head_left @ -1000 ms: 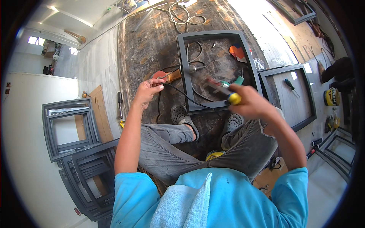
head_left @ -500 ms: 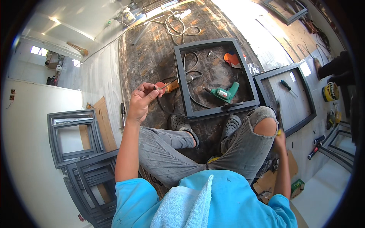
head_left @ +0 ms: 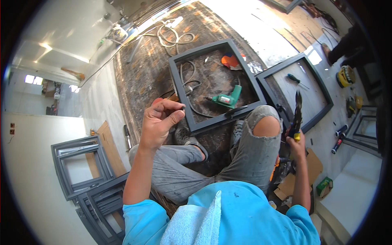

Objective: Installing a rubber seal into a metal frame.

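Note:
Thumb and fingertips of my left hand (head_left: pixel 160 122) pinch a small dark piece (head_left: pixel 183 108), too small to name, near the left side of a grey metal frame (head_left: pixel 254 81). My right hand (head_left: pixel 297 143), beside my right knee, grips a long dark hand tool (head_left: pixel 298 111) with a yellow and blue handle, pointing away from me; its exact kind is unclear. Inside the frame lie a green power drill (head_left: pixel 229 99) and an orange and white piece (head_left: pixel 231 61). A short dark bar (head_left: pixel 237 110) rests on the frame's near edge.
A second grey frame (head_left: pixel 324 92) lies to the right with a screwdriver (head_left: pixel 297 80) inside its outline. Cable coils (head_left: pixel 165 40) are on the board beyond. More frames (head_left: pixel 65 175) lean at left. A yellow and black container (head_left: pixel 346 76) and cardboard (head_left: pixel 312 163) are at right.
My left hand has moved right, nearer the frame, still pinching the small piece. My right hand has come up and forward, bringing the dark tool into clear sight. The whole view has shifted.

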Available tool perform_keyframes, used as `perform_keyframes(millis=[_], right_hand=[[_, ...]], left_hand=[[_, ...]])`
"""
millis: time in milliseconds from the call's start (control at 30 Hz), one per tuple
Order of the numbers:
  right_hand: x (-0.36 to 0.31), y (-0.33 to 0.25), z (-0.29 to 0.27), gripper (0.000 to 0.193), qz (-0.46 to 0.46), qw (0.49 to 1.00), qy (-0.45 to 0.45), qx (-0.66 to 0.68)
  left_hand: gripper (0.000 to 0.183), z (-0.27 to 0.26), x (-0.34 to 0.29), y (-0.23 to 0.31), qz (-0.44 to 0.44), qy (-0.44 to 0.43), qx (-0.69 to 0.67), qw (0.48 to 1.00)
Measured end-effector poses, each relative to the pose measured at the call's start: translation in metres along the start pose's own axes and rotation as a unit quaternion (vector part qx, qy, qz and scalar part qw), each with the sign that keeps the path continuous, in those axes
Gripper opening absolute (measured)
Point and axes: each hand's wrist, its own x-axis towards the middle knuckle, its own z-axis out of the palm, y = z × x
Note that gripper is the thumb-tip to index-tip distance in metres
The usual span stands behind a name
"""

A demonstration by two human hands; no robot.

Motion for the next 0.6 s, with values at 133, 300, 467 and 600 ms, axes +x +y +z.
perform_keyframes(millis=[133, 300, 467, 600], right_hand=[[-0.020, -0.140, -0.008, 0.044, -0.023, 0.994, -0.095, -0.039], [-0.039, -0.202, 0.029, 0.058, -0.009, 0.931, -0.324, -0.170], [-0.041, -0.210, 0.048, 0.063, 0.000, 0.897, -0.387, -0.215], [-0.042, -0.216, 0.051, 0.064, 0.064, 0.875, -0.436, -0.202]], left_hand=[[0.014, 0.041, -0.001, 0.006, 0.080, -0.080, 0.075, 0.991], [0.012, 0.069, 0.000, 0.010, 0.147, -0.113, 0.104, 0.977], [0.017, 0.074, -0.003, 0.014, 0.207, -0.120, 0.150, 0.959], [0.017, 0.072, -0.007, 0.017, 0.315, -0.108, 0.256, 0.908]])
